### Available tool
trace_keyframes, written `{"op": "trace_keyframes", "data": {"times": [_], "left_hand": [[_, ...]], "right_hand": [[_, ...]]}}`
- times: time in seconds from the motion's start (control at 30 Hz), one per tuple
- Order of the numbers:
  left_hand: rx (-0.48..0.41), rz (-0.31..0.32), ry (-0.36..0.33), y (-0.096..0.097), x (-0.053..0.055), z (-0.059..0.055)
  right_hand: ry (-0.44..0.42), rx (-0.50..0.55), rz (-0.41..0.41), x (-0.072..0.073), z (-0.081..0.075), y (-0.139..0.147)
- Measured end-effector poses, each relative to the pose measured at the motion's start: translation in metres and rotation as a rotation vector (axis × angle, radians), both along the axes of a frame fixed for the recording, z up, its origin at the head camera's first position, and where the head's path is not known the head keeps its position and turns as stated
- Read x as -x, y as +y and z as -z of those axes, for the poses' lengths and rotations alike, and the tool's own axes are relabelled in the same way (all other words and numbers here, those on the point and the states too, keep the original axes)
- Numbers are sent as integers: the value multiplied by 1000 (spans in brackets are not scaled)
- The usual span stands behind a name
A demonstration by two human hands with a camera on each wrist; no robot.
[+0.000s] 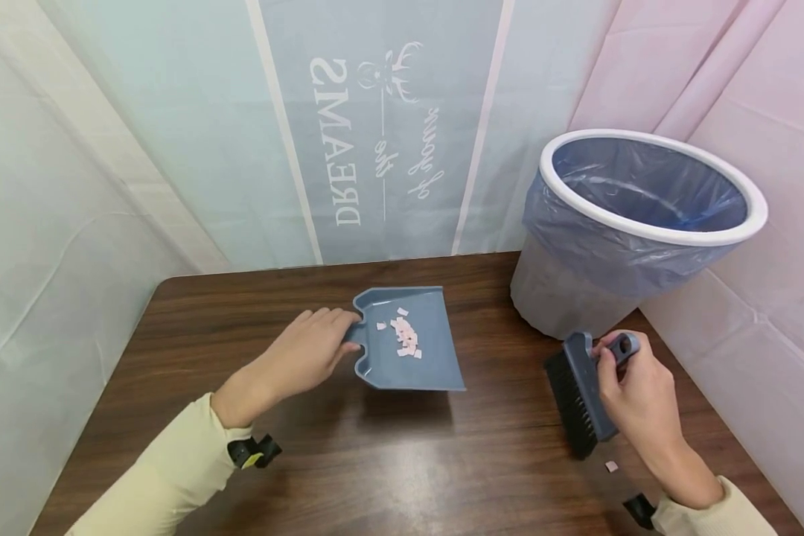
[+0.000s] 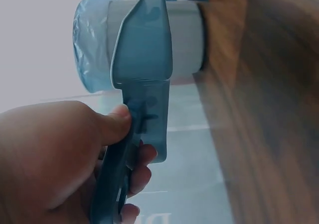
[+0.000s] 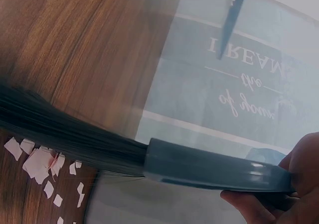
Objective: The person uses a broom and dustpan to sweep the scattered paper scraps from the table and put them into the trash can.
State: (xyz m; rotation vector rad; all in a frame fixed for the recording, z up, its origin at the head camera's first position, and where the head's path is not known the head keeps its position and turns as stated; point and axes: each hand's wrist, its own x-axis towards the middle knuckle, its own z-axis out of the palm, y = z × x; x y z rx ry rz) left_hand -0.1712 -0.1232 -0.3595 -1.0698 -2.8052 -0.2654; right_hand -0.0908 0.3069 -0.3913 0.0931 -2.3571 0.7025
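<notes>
My left hand grips the handle of a blue-grey dustpan, with the thumb along it in the left wrist view. The pan is held up over the table, and its shadow falls below it. A small heap of pale pink paper scraps lies in the pan. On the right, my right hand holds a hand brush by its handle, its dark bristles down by the table. More paper scraps lie on the table beside the bristles in the right wrist view.
A grey waste bin lined with a translucent blue bag stands at the back right, beyond the brush, with a white rim ring. The dark wood table ends at a printed cloth behind; pale sheets line both sides.
</notes>
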Motion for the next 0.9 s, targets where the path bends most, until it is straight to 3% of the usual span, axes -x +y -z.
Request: {"op": "trace_keyframes", "data": {"times": [0.23, 0.47, 0.57, 0.73, 0.9], "left_hand": [[10, 7, -24, 1, 15, -44], [-73, 34, -144, -4, 38, -97], [-100, 72, -157, -2, 47, -117], [-113, 118, -154, 5, 58, -143], [-88, 100, -190, 19, 70, -167]], "right_hand": [[17, -13, -19, 1, -1, 0], [19, -28, -41, 1, 0, 0], [13, -31, -34, -1, 0, 1], [11, -40, -33, -1, -1, 0], [5, -41, -34, 0, -1, 0]]}}
